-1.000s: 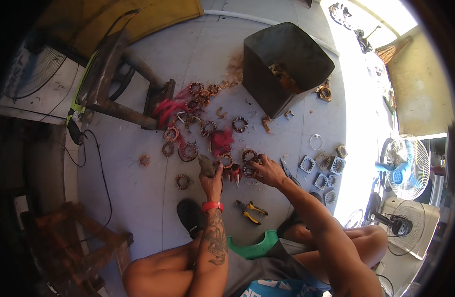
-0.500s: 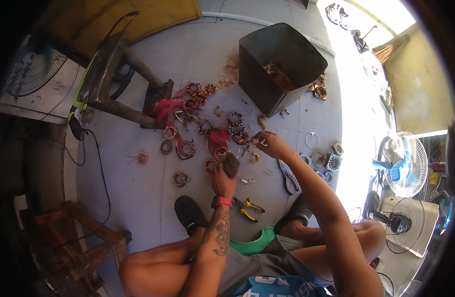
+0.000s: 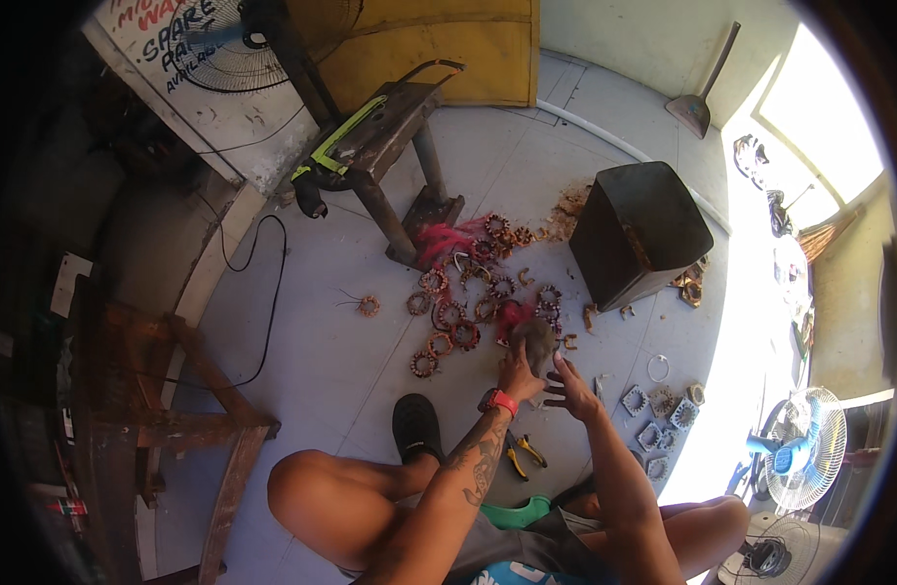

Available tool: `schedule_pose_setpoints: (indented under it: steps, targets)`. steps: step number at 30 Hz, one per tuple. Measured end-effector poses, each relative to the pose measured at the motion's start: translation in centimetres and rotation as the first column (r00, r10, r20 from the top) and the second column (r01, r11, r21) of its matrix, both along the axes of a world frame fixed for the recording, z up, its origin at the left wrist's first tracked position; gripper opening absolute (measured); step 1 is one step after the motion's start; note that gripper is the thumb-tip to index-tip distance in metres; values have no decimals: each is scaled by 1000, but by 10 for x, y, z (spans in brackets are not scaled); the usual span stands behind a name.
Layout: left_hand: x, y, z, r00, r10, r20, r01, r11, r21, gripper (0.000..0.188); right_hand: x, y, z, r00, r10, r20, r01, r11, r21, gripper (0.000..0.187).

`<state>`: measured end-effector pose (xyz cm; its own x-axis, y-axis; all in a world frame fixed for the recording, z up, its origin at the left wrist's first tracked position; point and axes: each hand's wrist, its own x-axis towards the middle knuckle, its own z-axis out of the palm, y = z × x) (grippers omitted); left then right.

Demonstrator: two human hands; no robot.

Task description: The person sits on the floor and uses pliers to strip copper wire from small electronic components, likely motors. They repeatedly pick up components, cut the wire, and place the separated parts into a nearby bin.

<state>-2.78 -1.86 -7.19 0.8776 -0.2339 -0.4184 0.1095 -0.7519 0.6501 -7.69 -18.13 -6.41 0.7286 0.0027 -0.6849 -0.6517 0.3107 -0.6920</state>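
Observation:
My left hand [image 3: 516, 377], with a red band at the wrist, is closed around a grey-brown block-like lump [image 3: 533, 341] whose kind I cannot make out. Close on its right, my right hand [image 3: 572, 393] has its fingers spread and shows nothing in it. Beyond the hands, ring-shaped copper motor windings [image 3: 449, 314] lie scattered on the floor among tangled red fibres [image 3: 450, 242]. A small orange-brown frame piece [image 3: 566, 342] lies just past the lump. Yellow-and-black pliers [image 3: 524, 456] rest on the floor below my hands.
A dark box-shaped bin [image 3: 629, 229] stands at the far right of the windings. Pale square frames [image 3: 651, 435] lie to the right. A dark stool [image 3: 409, 127] bearing a lime-green tool [image 3: 336, 141] stands beyond, a wooden frame [image 3: 214, 419] at left, a blue fan [image 3: 795, 450] at right.
My right hand has come back from over the windings to beside my left hand; the small pale piece it held no longer shows in it. The view has swung left.

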Motion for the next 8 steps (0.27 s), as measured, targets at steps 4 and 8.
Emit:
schedule_pose_setpoints:
  steps: [4,8]
  targets:
    - [-2,3,27,889,-403,-219,407,913,-26,108,1,26,-10,978,-42,206,59,995,-79,63]
    - [126,93,165,718,-508,-477,608,791,72,93,20,22,-10,981,-66,182,62,998,22,59]
